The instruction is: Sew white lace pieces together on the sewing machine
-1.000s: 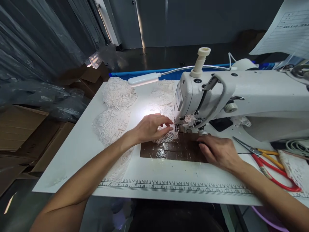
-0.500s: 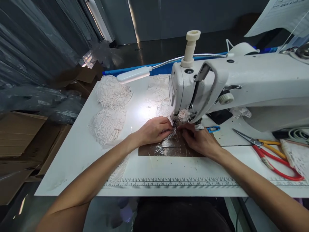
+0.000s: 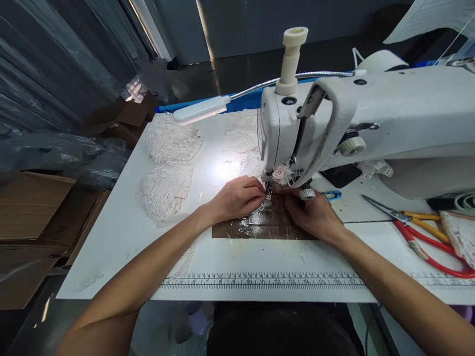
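Sewing machine (image 3: pixel 393 109) — cut off rightward; paper (image 3: pixel 434 17) — cut off above.

Room betw. forearms (image 3: pixel 159 252) over front tabletop (image 3: pixel 256 257); sewing m/c (image 3: pixel 401 106) blocks far side, scissors (image 3: pixel 401 216) R side.

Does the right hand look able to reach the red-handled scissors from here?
Probably yes: from the right hand to their red handles nothing seems in the way; the blue tool lies farther back.

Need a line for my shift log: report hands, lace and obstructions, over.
Left hand curled at white lace by the presser foot. Right hand opposite, partly hidden by the sewing machine. Red-handled scissors to the right, apart from both hands.
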The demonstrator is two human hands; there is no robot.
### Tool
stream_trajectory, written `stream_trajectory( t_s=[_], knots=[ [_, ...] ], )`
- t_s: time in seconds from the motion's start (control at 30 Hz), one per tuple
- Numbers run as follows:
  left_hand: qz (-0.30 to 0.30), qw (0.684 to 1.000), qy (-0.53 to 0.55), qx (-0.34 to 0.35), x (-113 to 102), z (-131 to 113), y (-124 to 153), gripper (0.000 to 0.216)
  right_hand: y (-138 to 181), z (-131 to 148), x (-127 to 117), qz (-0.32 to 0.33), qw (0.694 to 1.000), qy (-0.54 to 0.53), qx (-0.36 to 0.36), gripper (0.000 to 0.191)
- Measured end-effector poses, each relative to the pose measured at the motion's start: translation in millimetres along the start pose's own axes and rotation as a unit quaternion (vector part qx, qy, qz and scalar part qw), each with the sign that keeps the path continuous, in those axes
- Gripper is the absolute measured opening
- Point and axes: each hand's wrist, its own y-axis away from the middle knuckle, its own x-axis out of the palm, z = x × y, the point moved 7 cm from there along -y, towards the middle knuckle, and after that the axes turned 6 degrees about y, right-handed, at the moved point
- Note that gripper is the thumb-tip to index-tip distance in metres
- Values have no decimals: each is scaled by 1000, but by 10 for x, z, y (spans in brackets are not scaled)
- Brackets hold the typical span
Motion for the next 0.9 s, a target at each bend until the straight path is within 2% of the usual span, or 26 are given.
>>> stream_trajectory(
  t_s=[0.1, 0.27, 0.67, 0.9],
  knots=[
    [18, 999, -48, 9, 41, -10, 3, 17, 10, 6, 18, 2, 1000, 16, -9, 25],
    [24, 995, -96, 33, 64, -50, 2, 19, 59, 56, 97, 33, 997, 23, -64, 32],
    [67, 992, -101, 41, 54, -121, 22, 19, 89, 91, 138, 56, 993, 59, -82, 35],
    [59, 989, -123, 62, 64, -164, 87, 17, 89, 91, 116, 66, 993, 50, -82, 36]
  ],
)
